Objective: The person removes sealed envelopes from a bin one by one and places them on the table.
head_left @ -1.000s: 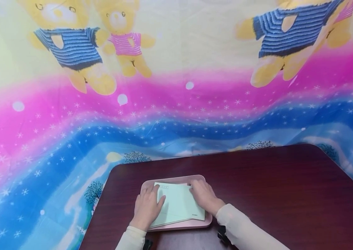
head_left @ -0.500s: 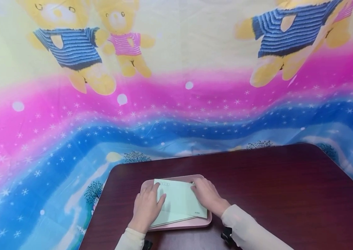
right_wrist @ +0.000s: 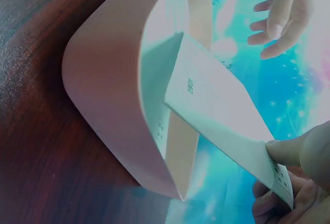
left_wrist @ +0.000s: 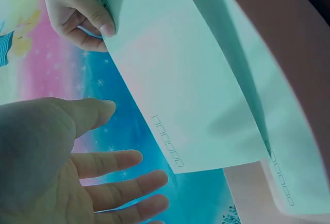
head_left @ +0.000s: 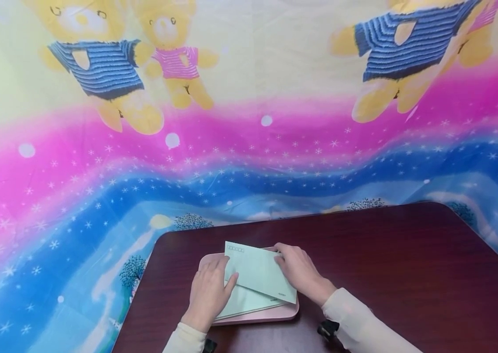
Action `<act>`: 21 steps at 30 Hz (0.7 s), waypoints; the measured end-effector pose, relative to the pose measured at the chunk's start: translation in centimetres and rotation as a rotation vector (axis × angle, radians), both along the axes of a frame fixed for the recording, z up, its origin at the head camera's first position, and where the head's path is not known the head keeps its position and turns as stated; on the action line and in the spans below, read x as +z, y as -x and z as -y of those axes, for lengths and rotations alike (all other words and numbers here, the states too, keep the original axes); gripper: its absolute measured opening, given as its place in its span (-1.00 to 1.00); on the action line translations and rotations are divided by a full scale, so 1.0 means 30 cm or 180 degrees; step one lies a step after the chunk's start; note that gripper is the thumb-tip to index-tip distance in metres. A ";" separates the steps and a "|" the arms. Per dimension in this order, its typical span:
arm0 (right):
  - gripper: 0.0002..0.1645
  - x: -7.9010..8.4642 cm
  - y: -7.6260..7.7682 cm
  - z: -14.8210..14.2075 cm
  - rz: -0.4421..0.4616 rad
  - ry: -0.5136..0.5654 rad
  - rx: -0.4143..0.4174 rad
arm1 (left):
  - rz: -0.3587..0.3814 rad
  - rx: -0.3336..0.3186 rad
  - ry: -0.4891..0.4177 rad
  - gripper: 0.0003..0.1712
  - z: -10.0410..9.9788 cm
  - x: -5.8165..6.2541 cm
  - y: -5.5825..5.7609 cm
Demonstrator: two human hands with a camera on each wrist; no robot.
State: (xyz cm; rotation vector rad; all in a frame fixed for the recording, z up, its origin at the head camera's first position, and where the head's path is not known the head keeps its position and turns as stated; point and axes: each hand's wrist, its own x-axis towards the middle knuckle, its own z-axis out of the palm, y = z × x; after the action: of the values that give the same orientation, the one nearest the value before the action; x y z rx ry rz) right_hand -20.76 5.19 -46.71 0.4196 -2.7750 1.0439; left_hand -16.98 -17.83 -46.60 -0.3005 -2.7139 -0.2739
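Right hand (head_left: 300, 269) pinches upper envelope (head_left: 257, 271) at right, left hand (head_left: 208, 294) relaxed near left end

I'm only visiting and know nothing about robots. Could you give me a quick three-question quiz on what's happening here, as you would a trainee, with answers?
1. Which hand pinches the raised envelope?

2. True or false: the left hand holds nothing.

3. What colour is the tray on the table?
a) blue
b) pink
c) black

Key:
1. The right hand, at one end of the envelope.
2. True; the left wrist view shows it spread out, apart from the envelope.
3. b
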 end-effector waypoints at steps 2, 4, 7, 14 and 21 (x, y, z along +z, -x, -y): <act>-0.80 0.008 -0.006 -0.007 -0.0003 0.0024 -0.0014 | -0.0032 -0.0029 -0.0008 -0.52 -0.004 0.002 -0.003; -0.79 0.014 -0.012 -0.013 -0.0020 0.0038 -0.0019 | -0.0053 -0.0051 -0.0013 -0.51 -0.007 0.004 -0.005; -0.78 0.022 -0.018 -0.023 -0.0051 0.0060 -0.0048 | -0.0043 -0.0056 -0.0021 -0.51 -0.010 0.007 -0.009; -0.78 0.041 -0.025 -0.047 -0.0109 0.0072 -0.0128 | -0.0039 -0.0062 -0.0026 -0.53 -0.020 0.017 -0.019; -0.79 0.054 -0.036 -0.066 -0.0152 0.0037 -0.0160 | 0.0002 -0.0046 -0.0101 -0.52 -0.033 0.023 -0.028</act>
State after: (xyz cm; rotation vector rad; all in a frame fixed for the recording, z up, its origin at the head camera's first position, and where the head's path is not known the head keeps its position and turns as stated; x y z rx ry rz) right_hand -19.68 7.16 -45.09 0.3663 -2.7216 1.0244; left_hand -16.14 -16.86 -45.90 -0.3112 -2.7060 -0.3210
